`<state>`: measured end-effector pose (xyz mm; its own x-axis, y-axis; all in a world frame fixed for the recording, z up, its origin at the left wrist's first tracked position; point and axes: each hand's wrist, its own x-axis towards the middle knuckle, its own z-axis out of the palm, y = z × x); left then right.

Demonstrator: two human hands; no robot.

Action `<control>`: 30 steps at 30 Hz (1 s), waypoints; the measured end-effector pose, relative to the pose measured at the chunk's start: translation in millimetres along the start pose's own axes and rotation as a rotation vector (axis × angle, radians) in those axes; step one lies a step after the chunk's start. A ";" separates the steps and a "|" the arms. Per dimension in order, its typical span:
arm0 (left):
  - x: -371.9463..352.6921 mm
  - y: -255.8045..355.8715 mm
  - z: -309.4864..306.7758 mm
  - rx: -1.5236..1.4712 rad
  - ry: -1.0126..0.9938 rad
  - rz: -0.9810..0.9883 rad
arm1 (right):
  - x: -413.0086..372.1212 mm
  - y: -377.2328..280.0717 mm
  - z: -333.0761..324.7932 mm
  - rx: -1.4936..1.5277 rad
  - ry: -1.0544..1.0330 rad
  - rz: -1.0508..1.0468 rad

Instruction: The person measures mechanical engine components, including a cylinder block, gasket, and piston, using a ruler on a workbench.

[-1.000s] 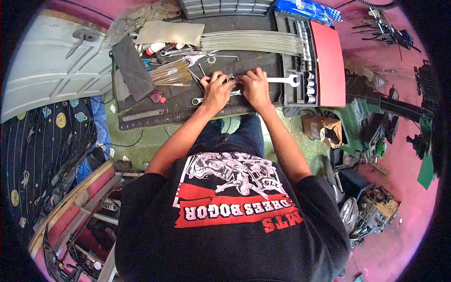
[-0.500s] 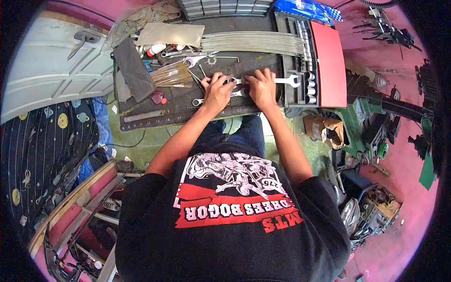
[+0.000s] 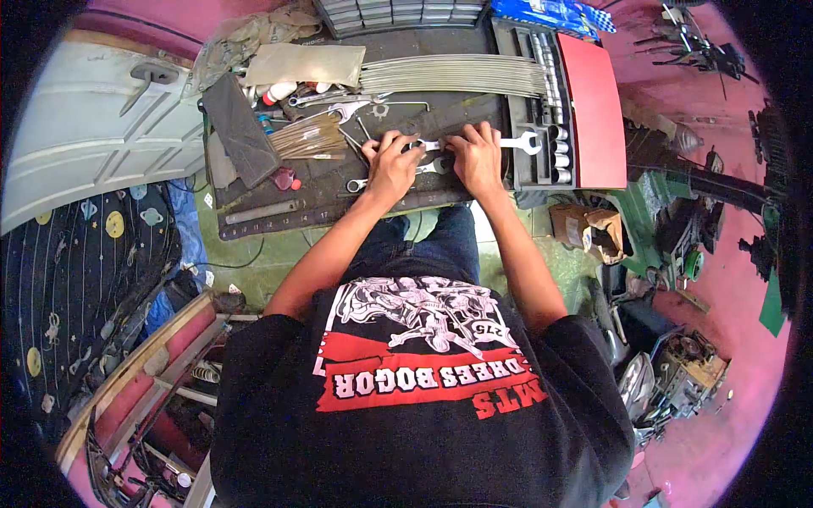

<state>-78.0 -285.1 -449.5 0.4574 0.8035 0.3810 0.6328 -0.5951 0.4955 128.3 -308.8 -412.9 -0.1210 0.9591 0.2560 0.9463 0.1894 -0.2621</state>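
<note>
A combination wrench point(image 3: 517, 143) lies level across both hands, its open-end jaw sticking out to the right. My right hand point(image 3: 477, 161) is closed around its shaft. At the other end my left hand point(image 3: 392, 168) pinches the wrench, and the fingers cover most of that end. Just below, a second wrench point(image 3: 430, 167) rests on the dark mat point(image 3: 322, 199), partly hidden by my left hand. To the left lies a bundle of brown rods point(image 3: 309, 138).
A grey socket tray point(image 3: 532, 173) with a red lid point(image 3: 594, 118) stands at the right. Long metal spokes point(image 3: 453, 74) lie behind the hands. A dark pouch point(image 3: 240, 127) and a small red bottle point(image 3: 285, 178) are on the left. A drawer cabinet point(image 3: 406, 15) stands at the back.
The wrench and my right hand have shifted very slightly within the view. Both hands keep their hold, and the view itself has moved a little.
</note>
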 end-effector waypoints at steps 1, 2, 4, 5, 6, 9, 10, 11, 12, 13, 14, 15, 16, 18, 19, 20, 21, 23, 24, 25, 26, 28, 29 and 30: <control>0.2 0.6 -0.6 0.005 -0.005 0.006 | 2.3 -4.4 3.9 0.000 0.000 -0.001; 0.6 0.8 -1.3 0.005 -0.005 0.006 | 5.0 -9.8 8.8 0.007 -0.003 -0.025; 1.3 -0.3 -1.3 0.048 -0.040 0.000 | 9.5 -18.1 21.2 0.029 -0.025 -0.052; 1.8 -0.4 -1.2 0.048 -0.040 0.004 | 8.6 -15.5 21.6 0.028 -0.023 -0.049; 2.0 0.3 -2.0 0.030 -0.038 -0.003 | 8.6 -13.7 17.5 0.032 -0.025 -0.052; 1.3 1.6 -4.8 0.000 -0.040 -0.009 | 6.4 -4.3 6.2 0.042 -0.017 -0.049; 1.8 2.0 -5.2 -0.009 -0.038 -0.011 | 4.8 0.0 2.6 0.014 0.008 -0.048; 2.4 2.6 -5.2 -0.009 -0.038 -0.013 | 3.6 3.2 -0.1 -0.012 0.032 -0.049; 2.2 2.5 -4.9 -0.015 -0.033 -0.013 | 2.7 4.4 -1.0 0.020 0.020 -0.027; 1.6 2.3 -4.8 -0.020 -0.028 -0.013 | 2.5 3.1 0.7 0.022 0.018 -0.029; 1.2 2.1 -4.8 -0.018 -0.028 -0.016 | 2.9 1.0 2.8 -0.001 0.014 -0.038; 1.4 1.8 -4.1 -0.013 -0.022 -0.010 | 4.9 -2.3 3.0 -0.025 0.012 -0.047; 1.6 1.7 -3.3 -0.008 -0.018 -0.003 | 6.8 -7.7 4.8 -0.001 -0.010 -0.046; 1.9 -0.3 -2.9 0.010 -0.027 0.005 | 9.5 -17.5 12.7 0.032 -0.015 -0.090; 1.3 -0.4 -2.8 0.030 -0.035 0.012 | 9.7 -18.7 17.2 0.015 -0.014 -0.103; 1.7 -0.8 -2.6 0.009 -0.049 0.002 | 9.6 -16.6 18.5 0.023 -0.023 -0.080; 2.0 -0.5 -2.0 0.008 -0.049 0.002 | 9.1 -14.1 14.8 0.022 -0.024 -0.079; 1.0 -0.4 -1.9 -0.014 -0.028 -0.002 | 4.9 -5.1 2.6 -0.005 -0.023 -0.053; 1.2 -0.4 -2.0 -0.014 -0.028 -0.004 | 2.2 0.3 -0.2 -0.011 -0.041 -0.020; 1.1 -0.2 -2.0 -0.024 -0.033 -0.008 | 0.1 6.1 -2.2 -0.015 0.006 -0.022; 0.6 -0.1 -2.3 -0.033 -0.038 -0.013 | -2.2 10.5 -4.0 -0.023 0.001 -0.016; 0.2 -0.4 -3.2 -0.016 -0.043 -0.016 | -1.2 9.5 -4.1 -0.029 -0.008 -0.019; 0.4 -0.1 -3.4 -0.001 -0.053 -0.011 | 0.2 6.7 -1.7 -0.024 -0.021 -0.019; 0.4 0.2 -1.9 -0.004 -0.036 -0.015 | 2.3 2.8 -0.1 -0.019 -0.033 -0.016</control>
<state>-78.8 -285.0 -447.7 0.4703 0.8122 0.3451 0.6372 -0.5831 0.5040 130.6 -306.1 -412.9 -0.1460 0.9624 0.2290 0.9497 0.2011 -0.2400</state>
